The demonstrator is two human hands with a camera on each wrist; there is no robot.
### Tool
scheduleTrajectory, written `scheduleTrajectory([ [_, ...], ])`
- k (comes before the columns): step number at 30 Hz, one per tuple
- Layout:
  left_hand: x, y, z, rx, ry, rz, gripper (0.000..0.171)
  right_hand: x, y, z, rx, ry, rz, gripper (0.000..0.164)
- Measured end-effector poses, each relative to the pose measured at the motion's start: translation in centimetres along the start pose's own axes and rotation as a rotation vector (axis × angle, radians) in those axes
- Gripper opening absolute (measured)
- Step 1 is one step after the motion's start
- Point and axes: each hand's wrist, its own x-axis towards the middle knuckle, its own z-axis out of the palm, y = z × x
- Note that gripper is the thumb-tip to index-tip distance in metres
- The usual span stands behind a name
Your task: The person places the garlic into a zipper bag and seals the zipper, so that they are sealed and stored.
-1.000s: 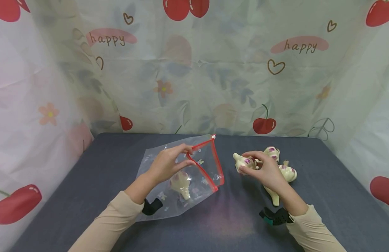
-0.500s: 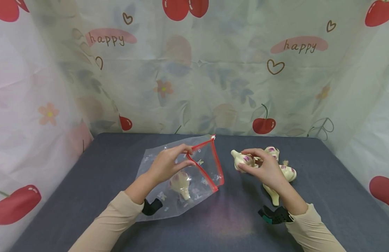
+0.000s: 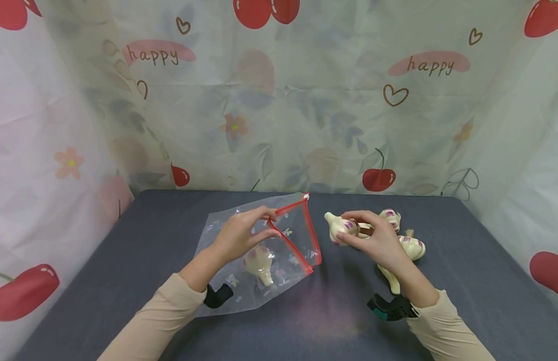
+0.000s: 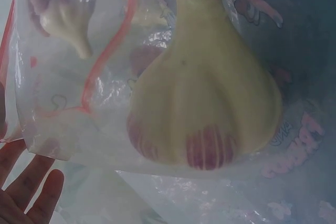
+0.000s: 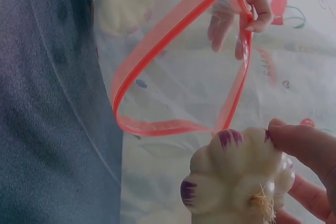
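A clear zip bag [image 3: 281, 286] with a red zip edge lies tilted on the table, its mouth gaping toward the right. My left hand [image 3: 240, 231] pinches the upper lip of that mouth between thumb and fingers. Inside the bag one garlic bulb [image 3: 258, 261] shows through the plastic, large in the left wrist view [image 4: 205, 93]. My right hand [image 3: 382, 243] grips another garlic bulb [image 3: 338, 228] just right of the opening, apart from it, stem toward the bag. In the right wrist view that bulb's root end [image 5: 260, 203] faces the camera.
Behind and beside my right hand lie more garlic bulbs, one at the back [image 3: 391, 218], one at the right [image 3: 412, 247], and a stem [image 3: 390, 280] whose bulb is mostly hidden. A printed curtain [image 3: 288, 135] stands behind the dark table [image 3: 170, 215].
My right hand and the garlic bulb it holds have shifted slightly left, nearer the bag's mouth. The left hand and bag stay in place.
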Motion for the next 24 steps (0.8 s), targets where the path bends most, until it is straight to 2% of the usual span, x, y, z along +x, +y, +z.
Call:
scheduleTrajectory([
  [5,0.0,0.0,0.0,0.0,-0.002,-0.001,0.03,0.0,-0.3,0.2,0.046,-0.013,-0.018,0.039],
  [18,0.1,0.1,-0.1,0.0,-0.008,-0.005,0.03,0.0,-0.9,0.6,0.059,-0.012,-0.055,0.038],
  [24,0.1,0.1,-0.1,0.004,-0.011,-0.007,0.03,-0.1,-1.1,0.8,0.079,-0.04,-0.081,0.038],
])
